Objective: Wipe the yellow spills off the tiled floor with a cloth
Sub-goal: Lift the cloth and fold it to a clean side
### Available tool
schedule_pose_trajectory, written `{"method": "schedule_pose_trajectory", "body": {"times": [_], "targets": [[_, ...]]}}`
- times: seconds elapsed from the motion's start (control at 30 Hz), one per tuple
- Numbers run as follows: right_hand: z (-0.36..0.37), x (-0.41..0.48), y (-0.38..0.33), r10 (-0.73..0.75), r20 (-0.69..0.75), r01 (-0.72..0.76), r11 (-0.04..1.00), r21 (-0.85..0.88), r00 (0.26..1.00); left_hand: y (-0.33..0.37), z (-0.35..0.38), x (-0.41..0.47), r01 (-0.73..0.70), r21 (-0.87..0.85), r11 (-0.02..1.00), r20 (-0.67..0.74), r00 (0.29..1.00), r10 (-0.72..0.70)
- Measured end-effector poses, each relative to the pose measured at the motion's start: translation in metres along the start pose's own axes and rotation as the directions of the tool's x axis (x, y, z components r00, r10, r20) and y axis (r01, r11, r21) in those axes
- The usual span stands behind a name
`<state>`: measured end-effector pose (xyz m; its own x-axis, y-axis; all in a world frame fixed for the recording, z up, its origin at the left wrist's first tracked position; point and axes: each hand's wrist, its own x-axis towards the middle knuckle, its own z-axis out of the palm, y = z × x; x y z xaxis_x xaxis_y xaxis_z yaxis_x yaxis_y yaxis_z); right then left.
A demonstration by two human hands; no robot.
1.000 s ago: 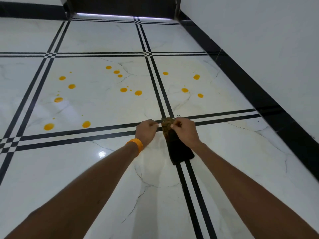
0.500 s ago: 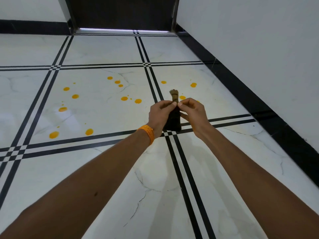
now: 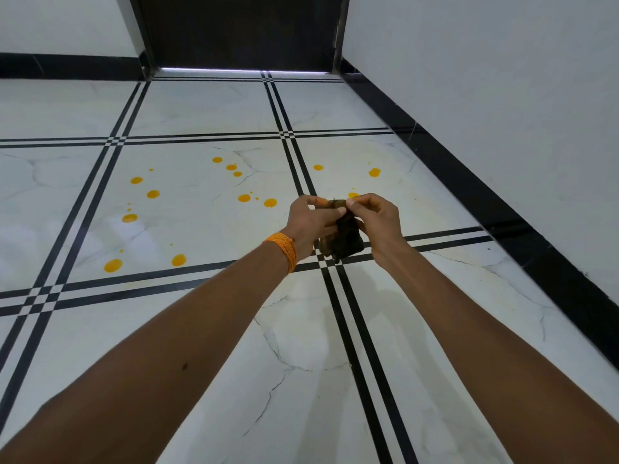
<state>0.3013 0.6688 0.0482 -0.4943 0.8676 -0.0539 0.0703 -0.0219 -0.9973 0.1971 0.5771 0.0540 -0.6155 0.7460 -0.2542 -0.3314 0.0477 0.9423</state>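
Note:
A small dark cloth (image 3: 345,237) hangs in the air between my hands, above a crossing of black floor lines. My left hand (image 3: 310,226), with an orange band at the wrist, pinches its upper left edge. My right hand (image 3: 376,217) pinches its upper right edge. Both arms are stretched forward. Several yellow spills dot the white marble floor (image 3: 187,329): a cluster (image 3: 244,197) just left of my hands, larger drops (image 3: 113,265) at the near left, and a few (image 3: 374,172) beyond my right hand. One drop is partly hidden behind my right fingers.
A white wall with a black skirting (image 3: 469,182) runs along the right side. A dark door (image 3: 239,31) closes the far end, with light showing under it. Black double lines divide the floor into large tiles.
My hands have lifted the cloth up off the floor and further forward. The cloth, first hanging long below my right hand, is now bunched shorter between both hands.

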Motion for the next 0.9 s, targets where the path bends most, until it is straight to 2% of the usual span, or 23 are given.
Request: {"method": "schedule_pose_trajectory", "body": {"times": [0.27, 0.4, 0.5, 0.53, 0.57, 0.6, 0.67, 0.73, 0.77, 0.8, 0.9], "targets": [[-0.004, -0.005, -0.005, -0.001, 0.024, 0.001, 1.000, -0.014, 1.000, 0.006, -0.001, -0.002, -0.017, 0.036, 0.999, -0.073, 0.997, 0.019], [-0.010, -0.004, -0.017, 0.029, 0.027, -0.034, 0.980, 0.197, 0.999, 0.016, -0.003, -0.001, -0.017, -0.008, 1.000, 0.020, 1.000, 0.017], [-0.018, -0.004, -0.019, 0.082, 0.124, -0.120, 0.932, 0.343, 0.989, 0.022, 0.003, -0.002, -0.018, -0.092, 0.996, 0.080, 0.996, 0.026], [-0.022, -0.004, -0.019, 0.083, 0.181, -0.144, 0.924, 0.355, 0.980, 0.024, 0.003, -0.002, -0.041, -0.069, 0.997, 0.089, 0.995, 0.047], [-0.026, -0.004, -0.020, 0.075, 0.235, -0.156, 0.925, 0.347, 0.969, 0.025, 0.002, 0.000, -0.117, 0.038, 0.992, 0.084, 0.990, 0.113], [-0.030, -0.004, -0.022, 0.058, 0.287, -0.153, 0.934, 0.322, 0.956, 0.027, -0.002, 0.003, -0.237, 0.224, 0.945, 0.094, 0.971, 0.221], [-0.037, -0.001, -0.027, 0.026, 0.385, -0.123, 0.966, 0.229, 0.923, 0.030, -0.009, 0.008, -0.457, 0.570, 0.683, 0.234, 0.887, 0.399], [-0.041, 0.002, -0.032, 0.013, 0.475, -0.085, 0.988, 0.130, 0.880, 0.035, -0.011, 0.010, -0.571, 0.688, 0.448, 0.365, 0.805, 0.467], [-0.042, 0.003, -0.033, 0.016, 0.503, -0.067, 0.994, 0.083, 0.864, 0.038, -0.011, 0.011, -0.601, 0.691, 0.401, 0.400, 0.780, 0.480], [-0.042, 0.005, -0.035, 0.025, 0.507, -0.053, 0.998, 0.040, 0.862, 0.042, -0.011, 0.012, -0.609, 0.684, 0.401, 0.420, 0.779, 0.466], [-0.044, 0.008, -0.035, 0.026, 0.371, 0.039, 0.986, -0.165, 0.928, 0.058, -0.014, 0.009, -0.547, 0.687, 0.478, 0.449, 0.837, 0.311]]}}
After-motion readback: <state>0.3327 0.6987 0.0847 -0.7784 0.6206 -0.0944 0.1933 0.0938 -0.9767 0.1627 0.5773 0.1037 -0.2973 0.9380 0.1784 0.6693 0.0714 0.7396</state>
